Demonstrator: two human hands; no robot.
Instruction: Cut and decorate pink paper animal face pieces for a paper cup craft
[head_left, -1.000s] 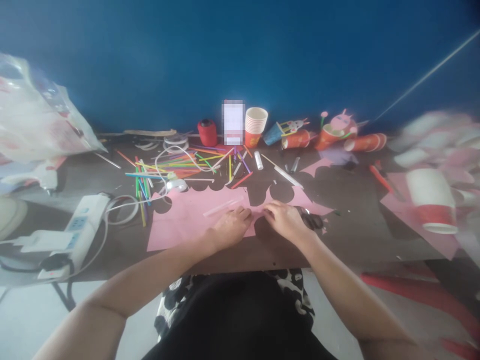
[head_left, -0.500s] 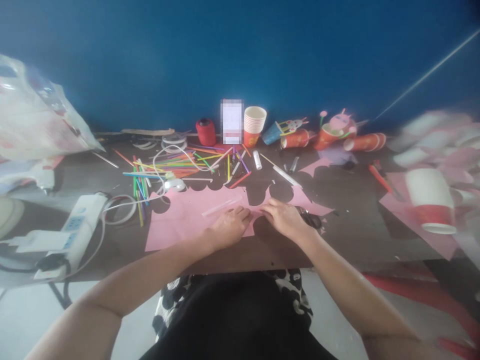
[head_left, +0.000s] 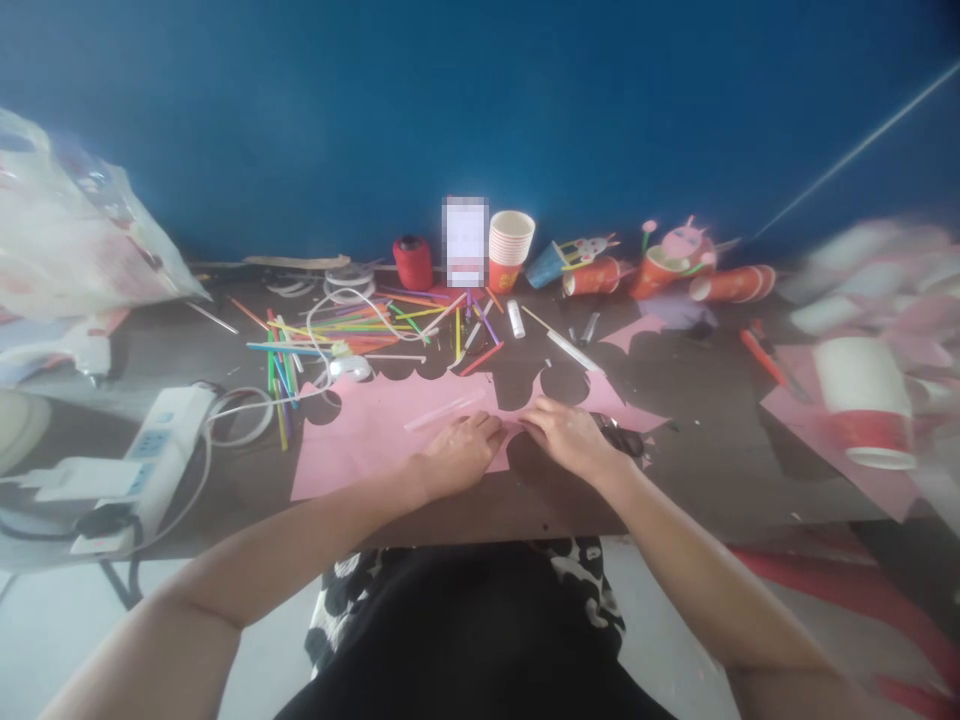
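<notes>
A sheet of pink paper [head_left: 352,430] with scalloped cut-outs along its edges lies flat on the dark table. My left hand [head_left: 465,447] rests on its right part, fingers curled and closed at a narrow pink stretch. Just to the right, my right hand [head_left: 562,432] pinches the pink paper from the other side. The fingertips are close together, and what lies right under them is partly hidden. A clear, pale strip [head_left: 442,410] lies on the sheet beside my left hand. Black-handled scissors [head_left: 622,436] lie partly hidden by my right hand.
Coloured sticks [head_left: 360,330] and a white cable lie behind the sheet. At left are a power strip [head_left: 161,440], a glue gun [head_left: 67,350] and a plastic bag [head_left: 75,220]. Stacked paper cups [head_left: 511,245] and red thread [head_left: 412,263] stand by the wall; a large cup [head_left: 862,400] lies right.
Both hands stay at the same place on the pink paper, with hardly any finger movement. The view shifts slightly.
</notes>
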